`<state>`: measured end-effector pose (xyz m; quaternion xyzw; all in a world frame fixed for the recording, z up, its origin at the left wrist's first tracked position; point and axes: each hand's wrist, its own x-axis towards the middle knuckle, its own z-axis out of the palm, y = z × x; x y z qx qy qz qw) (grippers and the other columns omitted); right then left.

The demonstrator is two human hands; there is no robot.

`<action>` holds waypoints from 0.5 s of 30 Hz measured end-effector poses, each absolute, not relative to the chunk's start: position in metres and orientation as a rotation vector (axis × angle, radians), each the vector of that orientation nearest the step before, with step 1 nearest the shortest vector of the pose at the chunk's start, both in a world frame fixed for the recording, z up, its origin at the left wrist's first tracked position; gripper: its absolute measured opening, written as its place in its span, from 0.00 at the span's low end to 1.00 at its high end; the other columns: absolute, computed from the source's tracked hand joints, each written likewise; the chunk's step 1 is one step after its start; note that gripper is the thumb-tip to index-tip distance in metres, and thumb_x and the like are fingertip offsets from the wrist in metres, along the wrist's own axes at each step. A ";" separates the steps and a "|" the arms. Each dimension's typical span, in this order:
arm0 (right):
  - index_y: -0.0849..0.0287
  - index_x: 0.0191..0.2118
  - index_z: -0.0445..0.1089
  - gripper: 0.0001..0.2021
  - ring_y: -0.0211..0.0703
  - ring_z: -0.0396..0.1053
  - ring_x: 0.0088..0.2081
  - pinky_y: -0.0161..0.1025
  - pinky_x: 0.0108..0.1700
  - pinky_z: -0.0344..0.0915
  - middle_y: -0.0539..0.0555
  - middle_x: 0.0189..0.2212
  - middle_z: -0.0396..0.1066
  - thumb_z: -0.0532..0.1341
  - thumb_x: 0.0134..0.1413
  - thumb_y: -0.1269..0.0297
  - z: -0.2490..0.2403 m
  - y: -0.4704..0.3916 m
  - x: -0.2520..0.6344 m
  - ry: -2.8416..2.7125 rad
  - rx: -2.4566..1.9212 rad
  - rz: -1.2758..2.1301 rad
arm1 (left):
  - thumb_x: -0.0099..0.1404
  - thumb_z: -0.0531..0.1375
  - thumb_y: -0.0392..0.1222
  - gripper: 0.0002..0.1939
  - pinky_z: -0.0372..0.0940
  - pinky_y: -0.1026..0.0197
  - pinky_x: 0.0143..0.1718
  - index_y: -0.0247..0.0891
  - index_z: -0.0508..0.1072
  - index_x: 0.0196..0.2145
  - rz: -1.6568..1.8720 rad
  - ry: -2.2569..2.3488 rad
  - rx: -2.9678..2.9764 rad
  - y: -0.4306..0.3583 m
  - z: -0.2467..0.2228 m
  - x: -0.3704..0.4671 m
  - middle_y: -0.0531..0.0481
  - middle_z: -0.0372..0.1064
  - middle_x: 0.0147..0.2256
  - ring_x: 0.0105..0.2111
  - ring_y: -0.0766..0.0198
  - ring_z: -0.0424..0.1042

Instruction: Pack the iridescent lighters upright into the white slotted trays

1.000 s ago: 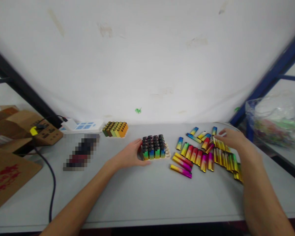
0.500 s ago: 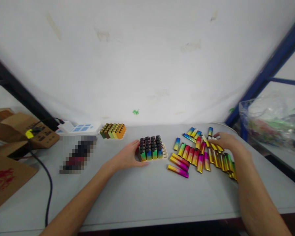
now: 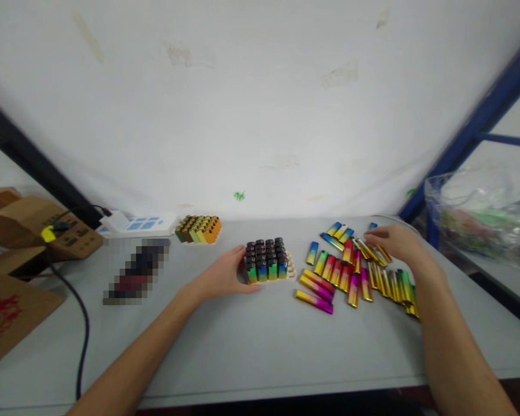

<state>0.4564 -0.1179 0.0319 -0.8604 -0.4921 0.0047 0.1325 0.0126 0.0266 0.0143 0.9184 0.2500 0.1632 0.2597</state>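
Observation:
A pale tray (image 3: 292,271) holds rows of upright lighters (image 3: 267,260) with black tops and green-blue bodies; its right end shows bare slots. My left hand (image 3: 227,271) is wrapped round the tray's left end, thumb along the front and fingers behind. To the right lies a loose spread of shiny lighter-sized pieces (image 3: 338,274) in gold, red, magenta, green and blue. My right hand (image 3: 390,242) is over the back of this spread, its fingertips bent together among gold pieces. What they pinch, if anything, I cannot make out.
A second tray of yellow, brown and orange lighters (image 3: 199,229) stands farther back left. Beside it are a white power strip (image 3: 143,224), a pixelated dark object (image 3: 138,271), cardboard boxes (image 3: 47,222) and a black cable (image 3: 86,323). A clear plastic bag (image 3: 472,214) is at right.
My right hand has shifted slightly left across the back of the loose pieces, and a few there have moved. My left hand stays at the tray.

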 end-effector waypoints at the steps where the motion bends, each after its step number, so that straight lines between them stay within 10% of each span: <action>1: 0.56 0.39 0.84 0.14 0.53 0.79 0.37 0.41 0.35 0.67 0.57 0.36 0.83 0.62 0.58 0.56 0.032 -0.117 0.454 -1.453 -2.448 0.001 | 0.52 0.74 0.52 0.35 0.70 0.47 0.55 0.38 0.72 0.54 0.442 0.677 2.489 0.027 0.014 0.012 0.41 0.73 0.53 0.52 0.44 0.73; 10: 0.54 0.58 0.65 0.24 0.38 0.66 0.21 0.36 0.25 0.64 0.54 0.35 0.79 0.54 0.68 0.43 0.040 -0.102 0.381 -1.416 -1.691 0.334 | 0.53 0.74 0.53 0.35 0.69 0.47 0.57 0.39 0.71 0.55 0.440 0.662 2.471 0.027 0.014 0.012 0.41 0.73 0.54 0.53 0.45 0.73; 15: 0.56 0.47 0.68 0.23 0.33 0.56 0.19 0.34 0.21 0.53 0.49 0.29 0.72 0.57 0.65 0.39 0.035 -0.089 0.329 -1.350 -1.423 0.649 | 0.52 0.75 0.51 0.35 0.70 0.47 0.56 0.38 0.72 0.55 0.442 0.657 2.433 0.027 0.016 0.013 0.42 0.74 0.53 0.52 0.46 0.74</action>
